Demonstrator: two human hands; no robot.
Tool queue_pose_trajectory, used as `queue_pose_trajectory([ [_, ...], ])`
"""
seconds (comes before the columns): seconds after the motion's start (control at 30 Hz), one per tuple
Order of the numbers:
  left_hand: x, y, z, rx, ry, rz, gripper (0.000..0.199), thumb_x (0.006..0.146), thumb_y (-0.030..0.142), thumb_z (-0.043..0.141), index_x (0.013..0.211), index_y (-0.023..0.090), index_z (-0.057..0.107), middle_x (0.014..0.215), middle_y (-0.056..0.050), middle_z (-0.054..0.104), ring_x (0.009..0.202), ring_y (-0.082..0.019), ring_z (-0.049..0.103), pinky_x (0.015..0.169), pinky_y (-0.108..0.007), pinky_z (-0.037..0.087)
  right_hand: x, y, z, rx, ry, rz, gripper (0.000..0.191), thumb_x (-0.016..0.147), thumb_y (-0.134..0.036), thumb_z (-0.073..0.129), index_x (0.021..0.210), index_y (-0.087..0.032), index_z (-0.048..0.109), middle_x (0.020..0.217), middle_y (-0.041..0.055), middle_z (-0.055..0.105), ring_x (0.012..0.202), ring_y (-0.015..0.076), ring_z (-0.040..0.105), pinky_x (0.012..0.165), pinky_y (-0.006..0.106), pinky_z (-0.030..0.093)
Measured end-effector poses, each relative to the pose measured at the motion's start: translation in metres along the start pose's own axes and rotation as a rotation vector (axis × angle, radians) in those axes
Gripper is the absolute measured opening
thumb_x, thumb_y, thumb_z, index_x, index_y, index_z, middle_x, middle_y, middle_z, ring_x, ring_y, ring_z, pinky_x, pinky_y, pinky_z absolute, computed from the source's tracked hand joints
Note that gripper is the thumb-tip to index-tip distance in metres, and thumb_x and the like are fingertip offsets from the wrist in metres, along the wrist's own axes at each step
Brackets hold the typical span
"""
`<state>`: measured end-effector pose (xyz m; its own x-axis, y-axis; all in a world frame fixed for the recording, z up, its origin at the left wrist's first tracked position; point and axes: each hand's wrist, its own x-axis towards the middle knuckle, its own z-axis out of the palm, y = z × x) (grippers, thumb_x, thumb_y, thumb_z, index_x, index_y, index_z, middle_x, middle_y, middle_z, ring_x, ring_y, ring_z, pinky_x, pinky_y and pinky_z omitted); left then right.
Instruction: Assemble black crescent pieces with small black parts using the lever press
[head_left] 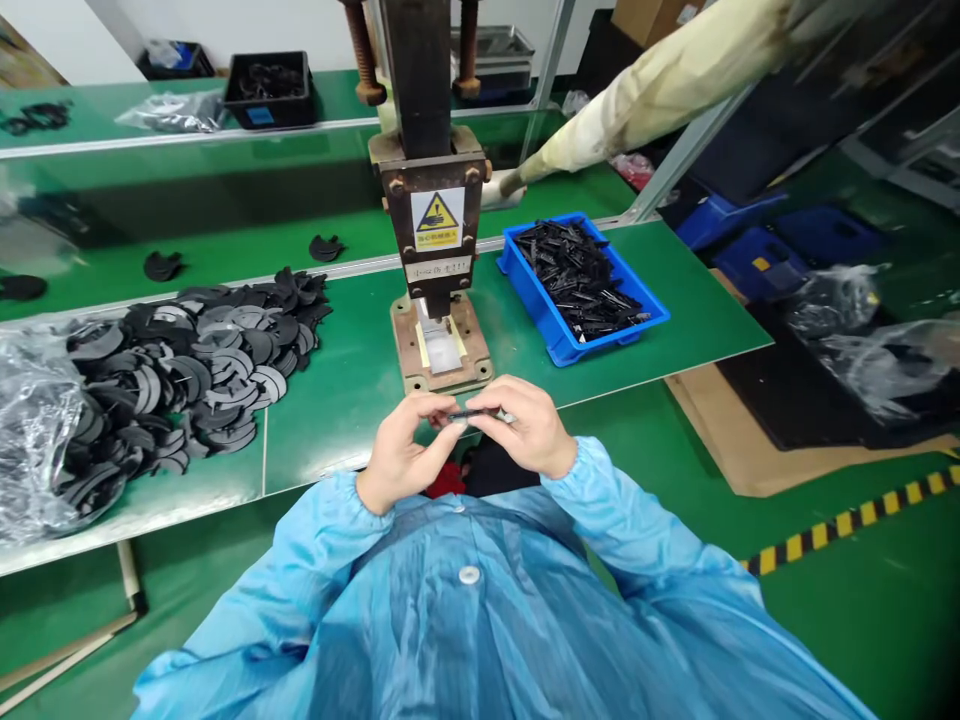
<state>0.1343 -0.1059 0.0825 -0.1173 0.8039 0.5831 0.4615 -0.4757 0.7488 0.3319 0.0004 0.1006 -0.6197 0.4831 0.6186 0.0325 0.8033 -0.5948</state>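
Head view shows the left hand (pixel 405 445) and right hand (pixel 529 427) both pinching a thin black part (pixel 471 413) just in front of the press base (pixel 474 338), with a blue tray (pixel 534 302) on the right and curved pieces (pixel 217 365) on the left

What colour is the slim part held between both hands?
The slim part is black; best seen in the head view.

From afar I see slim black part (pixel 469 413), edge-on, roughly level, pinched between left hand (pixel 407 448) and right hand (pixel 529 428).
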Motion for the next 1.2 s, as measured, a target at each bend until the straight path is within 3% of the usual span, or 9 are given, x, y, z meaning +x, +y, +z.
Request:
queue_pose_trajectory([
  [0.2,-0.003,0.001,0.0,0.002,-0.011,0.029,0.029,0.099,0.022,0.078,0.126,0.023,0.066,0.1,-0.005,0.075,0.083,-0.016,0.071,0.075,-0.033,0.061,-0.004,0.001,0.002,0.033,0.0,-0.007,0.017,0.095,-0.025,0.077,0.112,-0.023,0.074,0.095,0.0041,0.08,0.085,0.0155,0.071,0.079,0.032,0.059],
  [0.53,-0.007,0.004,-0.003,-0.029,-0.047,-0.069,0.023,0.098,0.032,0.08,0.119,0.028,0.071,0.1,-0.006,0.077,0.085,-0.021,0.073,0.077,-0.04,0.063,-0.007,0.005,0.005,0.06,-0.04,-0.018,0.016,0.099,-0.029,0.072,0.114,-0.024,0.074,0.097,0.005,0.08,0.089,0.0167,0.073,0.084,0.035,0.061],
  [0.63,-0.005,0.0,-0.004,-0.121,-0.116,-0.205,0.011,0.102,0.036,0.075,0.108,0.027,0.073,0.096,-0.006,0.077,0.083,-0.02,0.073,0.076,-0.039,0.062,-0.008,0.011,0.004,-0.04,-0.063,-0.082,0.018,0.1,-0.03,0.071,0.116,-0.025,0.076,0.098,0.0053,0.079,0.087,0.0167,0.071,0.081,0.035,0.059],
  [0.8,-0.002,-0.012,-0.003,-0.47,-0.274,-0.576,0.03,0.098,0.048,0.08,0.094,0.022,0.064,0.077,-0.001,0.07,0.067,-0.015,0.068,0.065,-0.031,0.058,-0.01,0.017,0.005,-0.198,-0.092,-0.176,0.029,0.099,-0.026,0.07,0.128,-0.029,0.075,0.096,0.003,0.075,0.085,0.0154,0.066,0.075,0.032,0.054],
  [0.93,0.004,-0.022,-0.006,-0.605,-0.34,-0.636,0.038,0.09,0.048,0.088,0.108,0.021,0.068,0.084,-0.001,0.07,0.072,-0.014,0.069,0.069,-0.029,0.06,-0.006,0.017,0.0,-0.164,-0.125,-0.14,0.037,0.101,-0.024,0.068,0.137,-0.029,0.071,0.107,0.0049,0.075,0.095,0.0155,0.069,0.082,0.032,0.06],
  [1.03,0.017,-0.041,-0.013,-0.539,-0.228,-0.595,0.042,0.092,0.049,0.086,0.121,0.022,0.072,0.086,-0.002,0.071,0.075,-0.015,0.071,0.073,-0.031,0.061,0.006,0.02,-0.023,-0.148,-0.065,-0.075,0.04,0.1,-0.026,0.069,0.14,-0.03,0.07,0.115,0.0075,0.075,0.104,0.019,0.071,0.09,0.037,0.064],
  [1.2,0.055,-0.093,-0.021,-0.277,0.156,-0.49,0.042,0.085,0.054,0.088,0.101,0.021,0.067,0.095,-0.006,0.077,0.083,-0.018,0.075,0.08,-0.035,0.063,0.066,0.019,-0.088,-0.233,0.286,-0.032,0.03,0.101,-0.035,0.069,0.13,-0.027,0.073,0.111,0.0076,0.072,0.104,0.0199,0.07,0.097,0.042,0.064],
])
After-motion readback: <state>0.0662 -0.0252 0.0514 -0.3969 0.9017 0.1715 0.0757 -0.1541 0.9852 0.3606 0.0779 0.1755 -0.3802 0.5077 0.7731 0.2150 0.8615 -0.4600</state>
